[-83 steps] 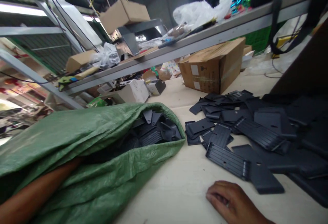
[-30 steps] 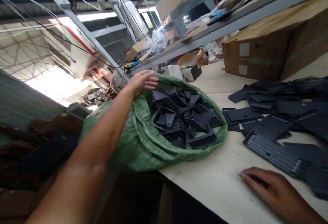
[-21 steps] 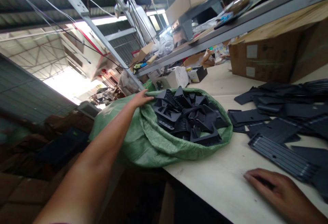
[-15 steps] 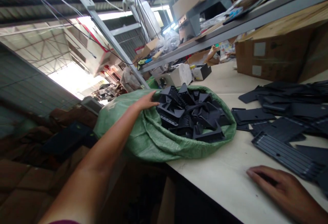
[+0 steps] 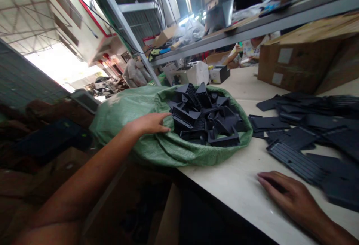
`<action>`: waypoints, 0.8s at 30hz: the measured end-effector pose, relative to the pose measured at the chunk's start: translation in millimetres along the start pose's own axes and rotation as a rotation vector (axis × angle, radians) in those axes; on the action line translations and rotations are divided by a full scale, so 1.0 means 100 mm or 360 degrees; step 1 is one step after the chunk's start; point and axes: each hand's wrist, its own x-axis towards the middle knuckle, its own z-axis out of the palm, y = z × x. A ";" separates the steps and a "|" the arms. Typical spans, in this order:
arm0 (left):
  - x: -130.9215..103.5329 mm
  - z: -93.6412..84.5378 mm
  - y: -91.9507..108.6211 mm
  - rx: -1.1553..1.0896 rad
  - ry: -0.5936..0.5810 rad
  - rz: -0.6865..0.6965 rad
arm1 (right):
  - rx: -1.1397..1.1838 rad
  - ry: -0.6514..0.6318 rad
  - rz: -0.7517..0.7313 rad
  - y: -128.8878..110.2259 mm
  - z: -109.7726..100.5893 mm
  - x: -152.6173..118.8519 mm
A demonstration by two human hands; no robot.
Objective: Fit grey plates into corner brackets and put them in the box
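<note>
A green woven sack [image 5: 193,157] lies on its side on the table, its mouth toward the right. Black plastic parts [image 5: 221,123] of angular shape fill the opening. My left hand [image 5: 151,122] rests at the near-left rim of the sack, thumb and forefinger apart, fingertips close to the parts. On the pale tabletop to the right lies my right hand [image 5: 288,194], loosely curled with a gap between thumb and forefinger and nothing visible in it. Beyond it is a ribbed black plastic panel [image 5: 294,159], among several other flat black panels [image 5: 311,119].
The table [image 5: 224,190] has its near edge running diagonally below the sack. A large cardboard box [image 5: 300,63] stands at the back right. Small boxes [image 5: 220,74] sit behind the sack, under a loaded metal shelf [image 5: 235,37]. Part of another person [image 5: 249,52] shows behind it.
My left hand has shifted back and down along the sack's rim, its thumb now parted from the forefinger. My right hand stays by the panels. The view has tilted and moved slightly.
</note>
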 end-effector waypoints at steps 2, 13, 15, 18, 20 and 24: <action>-0.14 0.14 0.00 -0.0082 -0.0040 0.0011 | -0.0062 -0.0028 -0.0085 -0.09 0.00 0.03; -0.85 0.61 0.30 -0.1016 0.0177 -0.0015 | -0.0067 -0.0092 -0.0605 -1.19 0.27 0.85; -0.97 0.64 0.37 -0.1246 0.0158 0.0012 | 0.0050 -0.0176 -0.0633 -1.49 0.43 1.06; -1.18 0.78 0.36 -0.1711 0.0240 -0.0070 | 0.0237 -0.0319 -0.0561 -1.90 0.72 1.38; -1.35 0.95 0.30 -0.2053 0.0336 -0.0160 | 0.0296 -0.0421 -0.0420 -2.11 0.91 1.60; -1.71 1.49 0.18 -0.2508 0.0460 -0.0390 | 0.0262 -0.0539 -0.0103 -2.40 1.29 1.96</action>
